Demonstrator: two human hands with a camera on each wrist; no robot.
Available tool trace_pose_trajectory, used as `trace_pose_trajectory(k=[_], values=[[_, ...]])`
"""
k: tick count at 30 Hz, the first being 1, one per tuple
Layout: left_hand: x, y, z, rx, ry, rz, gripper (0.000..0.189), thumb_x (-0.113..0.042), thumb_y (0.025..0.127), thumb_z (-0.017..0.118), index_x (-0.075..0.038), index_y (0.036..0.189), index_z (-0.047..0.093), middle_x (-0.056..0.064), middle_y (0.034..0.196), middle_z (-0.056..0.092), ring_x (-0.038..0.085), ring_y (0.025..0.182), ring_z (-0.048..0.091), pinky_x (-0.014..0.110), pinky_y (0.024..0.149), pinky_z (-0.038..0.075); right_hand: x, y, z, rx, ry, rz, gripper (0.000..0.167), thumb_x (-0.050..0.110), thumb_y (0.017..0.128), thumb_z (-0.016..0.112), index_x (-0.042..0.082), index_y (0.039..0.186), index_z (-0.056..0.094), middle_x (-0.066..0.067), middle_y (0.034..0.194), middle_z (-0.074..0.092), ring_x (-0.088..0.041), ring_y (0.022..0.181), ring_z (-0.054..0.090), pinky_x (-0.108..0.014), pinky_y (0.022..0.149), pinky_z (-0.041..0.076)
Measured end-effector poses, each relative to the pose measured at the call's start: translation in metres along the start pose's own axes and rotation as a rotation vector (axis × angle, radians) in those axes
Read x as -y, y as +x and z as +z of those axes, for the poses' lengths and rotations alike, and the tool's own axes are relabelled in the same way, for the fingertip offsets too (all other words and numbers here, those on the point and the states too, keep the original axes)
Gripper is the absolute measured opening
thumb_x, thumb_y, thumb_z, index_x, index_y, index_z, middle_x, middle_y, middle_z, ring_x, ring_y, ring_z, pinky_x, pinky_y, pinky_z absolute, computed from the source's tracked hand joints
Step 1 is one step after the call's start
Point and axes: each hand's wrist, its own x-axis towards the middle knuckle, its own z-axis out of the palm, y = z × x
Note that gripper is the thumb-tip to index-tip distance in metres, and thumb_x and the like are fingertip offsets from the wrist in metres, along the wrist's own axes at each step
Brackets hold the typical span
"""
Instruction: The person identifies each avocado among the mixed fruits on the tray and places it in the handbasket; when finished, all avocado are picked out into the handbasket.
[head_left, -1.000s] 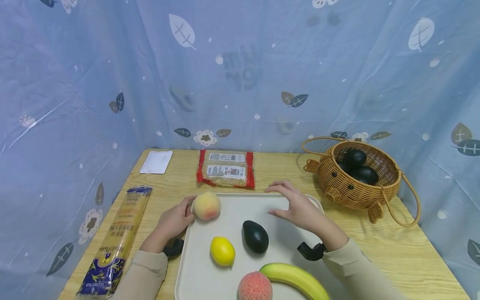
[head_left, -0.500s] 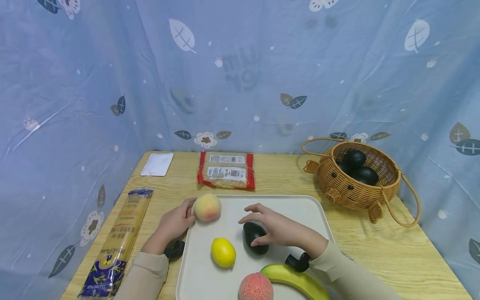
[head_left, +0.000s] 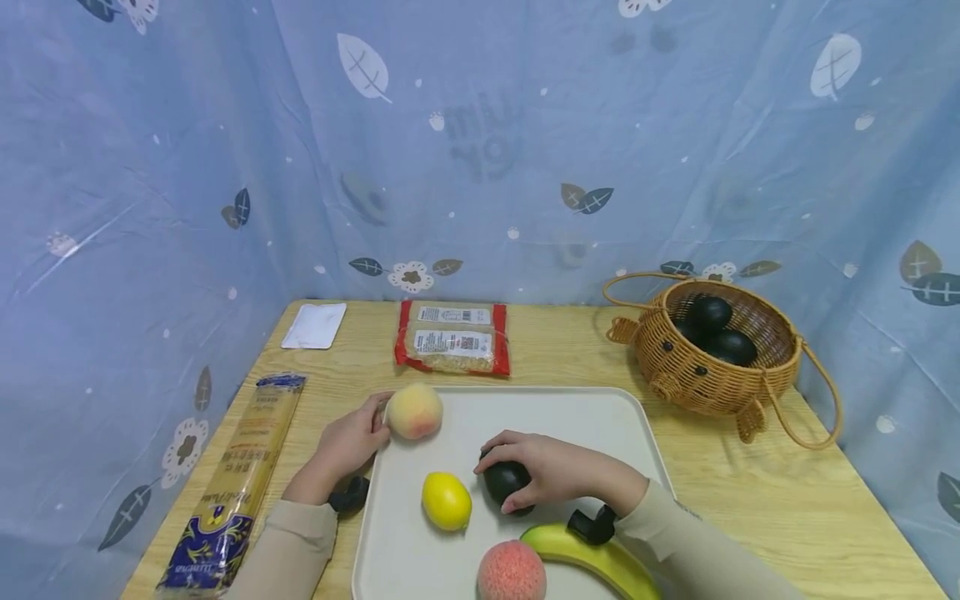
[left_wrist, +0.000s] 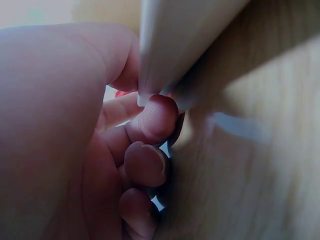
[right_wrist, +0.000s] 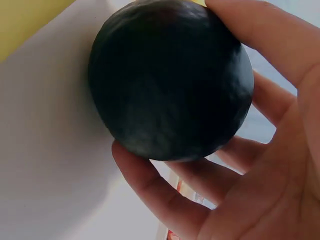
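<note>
In the head view a dark avocado (head_left: 504, 481) lies on the white tray (head_left: 577, 410). My right hand (head_left: 562, 468) grips it from above and the right; the right wrist view has thumb and fingers curved around the avocado (right_wrist: 170, 82). At the tray's far left corner, my left hand (head_left: 347, 446) pinches the rim, thumb on one side and curled fingers below, as the left wrist view shows on the tray edge (left_wrist: 172, 40). Just inside that corner sits a yellow peach (head_left: 415, 411). A lemon (head_left: 447, 502) lies left of the avocado.
Nearer on the tray are a pink round fruit (head_left: 512, 573) and a banana (head_left: 592, 557). A wicker basket (head_left: 720, 392) holding dark avocados stands back right. A red-edged packet (head_left: 452, 340) lies behind the tray, a spaghetti pack (head_left: 232, 492) and a white card (head_left: 314, 326) to the left.
My right hand has moved left and down from over the tray's right part and has closed around the avocado. My left hand has stayed at the tray's corner.
</note>
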Motion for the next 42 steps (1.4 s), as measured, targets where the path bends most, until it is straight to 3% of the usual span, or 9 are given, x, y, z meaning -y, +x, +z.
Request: trace_pose_trajectory(k=[7, 14, 20, 24, 32, 36, 42], values=[[0.004, 0.002, -0.007, 0.000, 0.000, 0.007, 0.058, -0.017, 0.095, 0.063, -0.009, 0.151, 0.049, -0.001, 0.077, 0.051, 0.016, 0.060, 0.045, 0.035, 0.057, 0.032, 0.000, -0.003, -0.010, -0.135, -0.013, -0.003, 0.050, 0.023, 0.089, 0.086, 0.021, 0.135, 0.068, -0.005, 0.147, 0.053, -0.024, 0.127, 0.057, -0.040, 0.101, 0.050], [0.010, -0.003, -0.010, 0.000, 0.005, 0.004, 0.059, -0.016, 0.094, 0.062, -0.007, 0.150, 0.049, -0.001, 0.077, 0.050, 0.017, 0.061, 0.045, 0.035, 0.057, 0.031, -0.004, -0.016, -0.029, -0.285, 0.006, 0.102, 0.053, 0.021, 0.088, 0.086, 0.019, 0.138, 0.068, -0.011, 0.150, 0.051, -0.034, 0.125, 0.059, -0.050, 0.096, 0.052], [0.012, -0.006, -0.010, 0.015, 0.007, -0.018, 0.059, -0.017, 0.095, 0.063, -0.008, 0.151, 0.048, -0.001, 0.078, 0.050, 0.017, 0.063, 0.046, 0.035, 0.058, 0.032, -0.014, -0.031, -0.046, -0.468, -0.010, 0.179, 0.053, 0.021, 0.088, 0.086, 0.022, 0.138, 0.067, -0.016, 0.151, 0.049, -0.042, 0.122, 0.061, -0.053, 0.090, 0.055], [0.014, -0.008, -0.010, 0.007, 0.014, -0.019, 0.059, -0.017, 0.095, 0.063, -0.009, 0.151, 0.048, -0.001, 0.078, 0.050, 0.017, 0.062, 0.046, 0.035, 0.058, 0.032, -0.021, -0.044, -0.066, -0.613, -0.043, 0.208, 0.056, 0.017, 0.088, 0.086, 0.016, 0.140, 0.065, -0.018, 0.152, 0.047, -0.046, 0.121, 0.060, -0.057, 0.088, 0.056], [0.017, -0.013, -0.011, -0.004, 0.011, -0.024, 0.057, -0.017, 0.095, 0.064, -0.009, 0.149, 0.050, -0.002, 0.079, 0.050, 0.016, 0.062, 0.046, 0.034, 0.057, 0.032, -0.031, -0.073, -0.106, -0.970, -0.105, 0.407, 0.057, 0.013, 0.092, 0.082, 0.009, 0.144, 0.060, -0.024, 0.156, 0.035, -0.055, 0.132, 0.046, -0.071, 0.096, 0.045], [0.018, -0.016, -0.013, -0.008, 0.016, -0.028, 0.056, -0.017, 0.095, 0.064, -0.009, 0.148, 0.050, -0.001, 0.078, 0.050, 0.016, 0.061, 0.046, 0.034, 0.056, 0.032, -0.038, -0.083, -0.118, -1.064, -0.137, 0.480, 0.058, 0.014, 0.093, 0.080, 0.008, 0.146, 0.058, -0.027, 0.158, 0.029, -0.060, 0.132, 0.043, -0.076, 0.098, 0.040], [0.017, -0.019, -0.013, -0.005, 0.011, -0.028, 0.055, -0.017, 0.095, 0.063, -0.008, 0.148, 0.050, -0.001, 0.077, 0.050, 0.016, 0.060, 0.046, 0.034, 0.056, 0.032, -0.050, -0.100, -0.132, -1.135, -0.101, 0.606, 0.060, 0.016, 0.096, 0.076, 0.006, 0.150, 0.053, -0.028, 0.161, 0.022, -0.063, 0.130, 0.042, -0.075, 0.098, 0.040]])
